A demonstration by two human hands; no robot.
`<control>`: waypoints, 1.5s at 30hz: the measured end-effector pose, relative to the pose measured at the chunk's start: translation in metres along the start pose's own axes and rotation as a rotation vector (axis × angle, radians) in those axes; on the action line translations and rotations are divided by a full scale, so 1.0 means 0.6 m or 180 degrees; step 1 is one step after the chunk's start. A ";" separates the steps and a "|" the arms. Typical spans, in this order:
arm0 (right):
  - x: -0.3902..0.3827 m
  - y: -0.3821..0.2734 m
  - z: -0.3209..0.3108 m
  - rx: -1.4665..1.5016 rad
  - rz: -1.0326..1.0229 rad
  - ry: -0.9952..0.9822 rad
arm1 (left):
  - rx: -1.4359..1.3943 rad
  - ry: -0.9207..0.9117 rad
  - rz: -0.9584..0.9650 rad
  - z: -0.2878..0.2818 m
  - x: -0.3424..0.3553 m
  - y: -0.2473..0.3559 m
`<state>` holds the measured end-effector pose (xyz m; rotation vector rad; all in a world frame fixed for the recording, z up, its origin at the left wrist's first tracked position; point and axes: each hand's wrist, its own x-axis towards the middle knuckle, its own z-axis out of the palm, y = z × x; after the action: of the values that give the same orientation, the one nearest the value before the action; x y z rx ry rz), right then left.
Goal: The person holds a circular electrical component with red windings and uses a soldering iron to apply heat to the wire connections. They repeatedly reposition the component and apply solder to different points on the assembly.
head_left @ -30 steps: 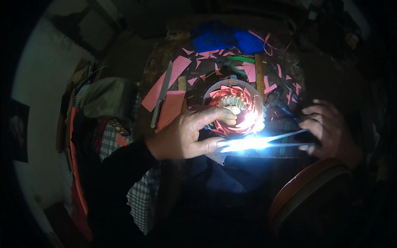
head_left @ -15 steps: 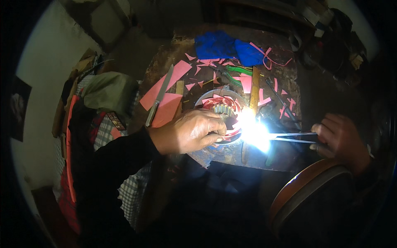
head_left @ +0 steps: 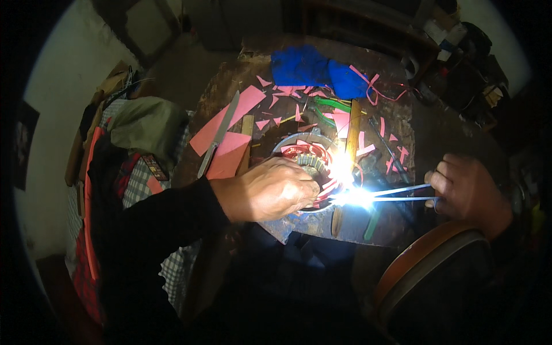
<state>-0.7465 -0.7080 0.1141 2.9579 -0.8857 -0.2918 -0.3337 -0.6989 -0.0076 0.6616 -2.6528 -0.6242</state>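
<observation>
On the worktable sits a round motor stator [head_left: 310, 152] with red wire windings and pink paper pieces between them. My left hand [head_left: 273, 190] lies over its near left side, fingers bent together into the ring. Whatever those fingertips pinch is hidden. From the right, my right hand [head_left: 466, 192] grips scissors [head_left: 399, 191], their long thin metal arms pointing left at the stator's right edge. A strong white glare covers the scissor tips and that side of the windings, so I cannot tell whether they touch anything.
Left of the stator lie a knife [head_left: 224, 129] and a pink sheet [head_left: 230, 152]. Beyond it are pink scraps, a green-handled tool [head_left: 333, 104], a wooden handle [head_left: 353, 123] and a blue cloth [head_left: 299, 64]. A brown-rimmed round object [head_left: 422, 250] stands at lower right.
My right hand has moved a little left, bringing the scissors closer to the stator and the left hand. The left hand stays at the ring, slightly lower in view.
</observation>
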 end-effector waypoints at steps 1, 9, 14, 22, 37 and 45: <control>0.007 0.004 -0.006 -0.0048 -0.0011 -0.0075 | 0.0112 -0.0069 0.0040 0.002 0.000 -0.002; 0.091 0.040 -0.061 -0.0631 -0.0299 -0.0438 | 0.0267 0.0104 -0.0099 0.020 -0.001 0.008; 0.143 0.055 -0.073 -0.1094 -0.0669 -0.0214 | 0.0081 0.0003 -0.0192 0.023 -0.004 0.000; 0.194 0.089 -0.027 -0.1104 -0.1128 0.0163 | -0.0509 -0.0152 -0.0049 -0.011 -0.008 -0.025; 0.190 0.091 0.007 -0.1026 -0.1230 -0.0044 | -0.0564 -0.0522 -0.0141 0.002 -0.007 -0.048; 0.145 0.060 0.006 -0.0801 -0.0823 -0.0673 | -0.0606 -0.0508 0.0033 -0.011 0.006 -0.046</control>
<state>-0.6952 -0.7856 0.0992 2.8344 -0.4364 -0.6823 -0.3240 -0.7251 -0.0146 0.5641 -2.6926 -0.9487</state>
